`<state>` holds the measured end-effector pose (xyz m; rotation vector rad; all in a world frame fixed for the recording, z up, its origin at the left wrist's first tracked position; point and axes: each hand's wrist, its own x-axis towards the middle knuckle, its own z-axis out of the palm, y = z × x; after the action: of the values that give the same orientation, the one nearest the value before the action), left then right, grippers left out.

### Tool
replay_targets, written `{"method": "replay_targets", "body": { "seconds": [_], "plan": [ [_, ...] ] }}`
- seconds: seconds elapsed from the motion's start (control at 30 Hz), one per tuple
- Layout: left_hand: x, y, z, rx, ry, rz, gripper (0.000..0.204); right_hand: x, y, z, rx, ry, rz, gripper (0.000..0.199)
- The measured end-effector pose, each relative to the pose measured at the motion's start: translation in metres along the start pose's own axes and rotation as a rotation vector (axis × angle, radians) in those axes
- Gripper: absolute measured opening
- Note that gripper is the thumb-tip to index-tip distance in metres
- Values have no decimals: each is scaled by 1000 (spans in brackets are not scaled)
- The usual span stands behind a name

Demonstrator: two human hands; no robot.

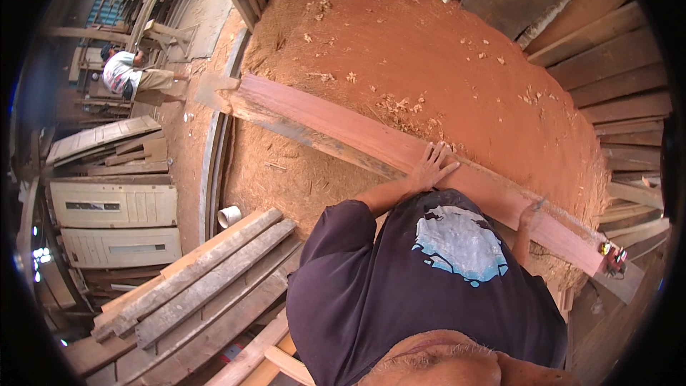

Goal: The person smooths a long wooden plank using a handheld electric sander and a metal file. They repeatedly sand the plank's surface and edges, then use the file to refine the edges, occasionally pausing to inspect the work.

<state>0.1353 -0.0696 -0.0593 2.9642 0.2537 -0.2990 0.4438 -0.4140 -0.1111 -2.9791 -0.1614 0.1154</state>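
Observation:
A long reddish-pink wooden plank lies slantwise across the middle, over a rougher, weathered beam along its near side. My left hand rests flat on the plank's upper face, fingers spread, holding nothing. Farther right, my right hand touches the same plank; its fingers are small and smeared, so their grip is unclear. By the plank's right end sits a small red, black and yellow power tool, its exact kind too small to tell.
Reddish sawdust with curled shavings covers the ground beyond the plank. Stacked boards lie at the lower left, near a white pipe piece. Pale door panels stand left. Boards lean along the right. Another person works far left.

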Motion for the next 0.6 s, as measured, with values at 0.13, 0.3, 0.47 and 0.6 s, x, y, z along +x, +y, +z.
{"method": "replay_targets", "body": {
  "seconds": [0.13,0.3,0.47,0.6],
  "plan": [
    [14,0,37,-20,116,113,62,39,70,-12,-123,168,286,81],
    [40,9,32,-216,76,202,59,-9,119,-35,45,284,572,77],
    [48,2,50,-120,75,248,58,-51,82,26,915,-4,1059,77],
    [54,-1,38,-71,60,291,60,-48,32,74,984,87,1208,66]
  ]
}}
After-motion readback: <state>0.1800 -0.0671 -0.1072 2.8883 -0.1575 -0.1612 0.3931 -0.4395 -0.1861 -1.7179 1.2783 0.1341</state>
